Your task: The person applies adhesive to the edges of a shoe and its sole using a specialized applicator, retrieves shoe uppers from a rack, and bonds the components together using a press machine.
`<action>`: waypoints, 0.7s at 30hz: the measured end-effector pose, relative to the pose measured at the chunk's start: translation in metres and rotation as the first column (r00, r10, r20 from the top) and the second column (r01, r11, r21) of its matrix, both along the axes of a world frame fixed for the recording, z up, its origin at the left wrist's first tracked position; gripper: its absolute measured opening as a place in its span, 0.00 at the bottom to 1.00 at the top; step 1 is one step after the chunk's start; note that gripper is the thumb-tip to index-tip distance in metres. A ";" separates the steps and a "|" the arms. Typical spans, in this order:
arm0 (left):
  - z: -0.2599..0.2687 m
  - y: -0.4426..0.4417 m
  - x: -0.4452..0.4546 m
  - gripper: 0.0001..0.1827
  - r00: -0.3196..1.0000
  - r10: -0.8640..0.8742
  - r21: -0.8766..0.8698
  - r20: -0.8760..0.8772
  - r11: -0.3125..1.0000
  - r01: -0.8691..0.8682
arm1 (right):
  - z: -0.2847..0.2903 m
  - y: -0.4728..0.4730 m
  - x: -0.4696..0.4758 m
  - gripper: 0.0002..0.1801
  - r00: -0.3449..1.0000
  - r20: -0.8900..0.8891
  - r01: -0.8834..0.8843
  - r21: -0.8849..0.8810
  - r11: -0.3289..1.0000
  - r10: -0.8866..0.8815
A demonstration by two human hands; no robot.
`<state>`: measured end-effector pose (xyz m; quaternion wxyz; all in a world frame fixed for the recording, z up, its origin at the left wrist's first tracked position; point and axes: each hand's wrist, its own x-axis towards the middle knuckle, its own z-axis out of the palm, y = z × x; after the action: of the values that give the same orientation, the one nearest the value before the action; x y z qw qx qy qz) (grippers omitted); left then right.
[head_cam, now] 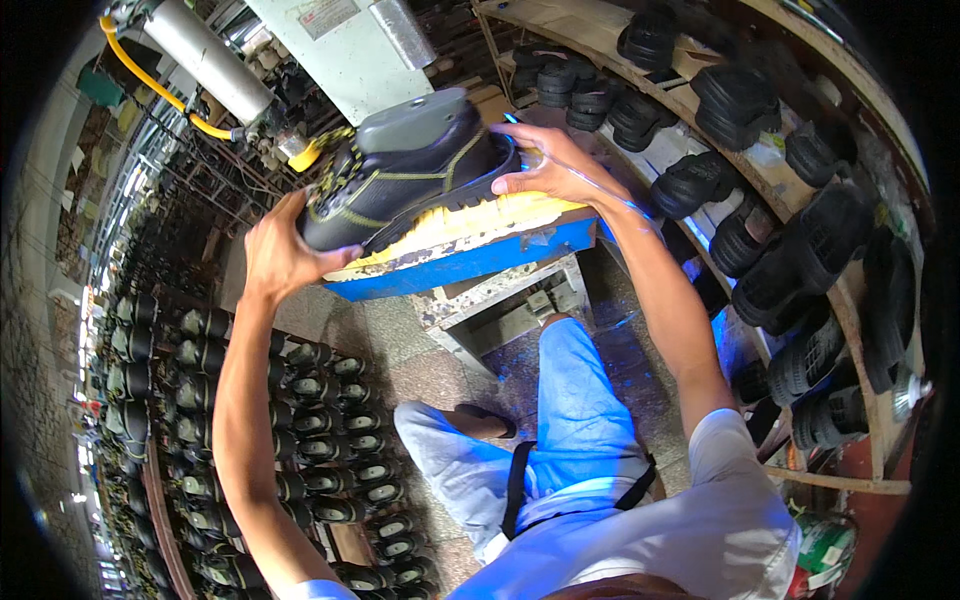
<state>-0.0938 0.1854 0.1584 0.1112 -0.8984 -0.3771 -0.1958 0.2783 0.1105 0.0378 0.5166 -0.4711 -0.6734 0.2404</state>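
Note:
A black work boot point(397, 191) with yellow stitching and laces lies lengthwise over a worn yellow pad point(480, 217) on a blue machine base point(480, 259). A grey shoe last point(412, 124) fills its collar. My left hand point(281, 251) grips the toe end, with the thumb near the sole edge. At the heel, my right hand point(547, 165) has fingers and thumb spread around the back of the black sole point(506, 156). The sole follows the boot's underside, though how closely it meets the heel cannot be told.
Above left hangs a metal air cylinder point(210, 60) with a yellow hose point(139, 71) and yellow tip. A pale machine column point(337, 52) rises behind the boot. Black soles point(795, 247) line the shelves at right. Racked boots point(322, 442) crowd the left, beside my legs.

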 end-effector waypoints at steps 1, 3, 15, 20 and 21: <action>0.000 0.006 0.008 0.54 1.000 -0.007 -0.006 -0.026 1.000 0.007 | 0.002 0.001 0.002 0.49 1.000 0.027 0.010 -0.010 1.000 -0.010; 0.000 0.017 0.019 0.58 1.000 0.000 -0.091 -0.025 0.996 -0.002 | 0.006 0.005 0.003 0.46 0.992 -0.061 -0.116 -0.041 0.992 0.113; -0.007 0.044 -0.030 0.50 0.949 -0.071 -0.649 0.307 0.713 0.264 | 0.015 0.009 0.000 0.46 0.997 -0.030 -0.080 -0.085 0.993 0.078; -0.037 0.041 -0.061 0.44 0.760 0.023 -0.624 0.649 0.588 0.514 | 0.016 0.016 0.002 0.49 0.997 -0.070 -0.050 -0.163 0.985 0.039; -0.042 0.042 -0.062 0.44 0.759 0.047 -0.639 0.650 0.575 0.511 | 0.016 0.016 0.001 0.49 0.995 -0.084 -0.066 -0.176 0.982 0.052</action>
<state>-0.1557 0.2279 0.1165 -0.4498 -0.7838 -0.3080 -0.2977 0.2794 0.1268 0.0538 0.4910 -0.4857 -0.6418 0.3334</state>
